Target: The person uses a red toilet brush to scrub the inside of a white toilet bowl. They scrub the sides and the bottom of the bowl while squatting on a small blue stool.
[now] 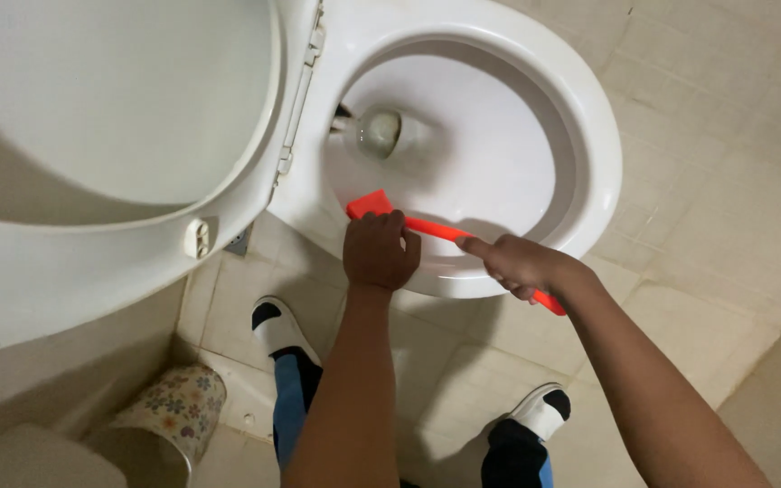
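Left hand (380,250) clenched low on orange brush (368,204), pressing head against toilet bowl (499,154) near rim for scrubbing force; right hand (522,264) wrapped round handle end, steering. Seat (119,108) up, clear.

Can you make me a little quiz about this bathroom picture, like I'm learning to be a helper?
1. True or false: both hands hold the orange brush.
2. Which part of the brush lies nearest the toilet bowl's rim? A) the flat head B) the tip of the handle C) neither
3. What stands on the floor at the lower left, beside the slippers?

Key
1. True. The left hand grips close to the head and the right hand grips further down the handle.
2. A. The head rests on the near rim, with the raised seat and lid to the left.
3. A flowered bin.
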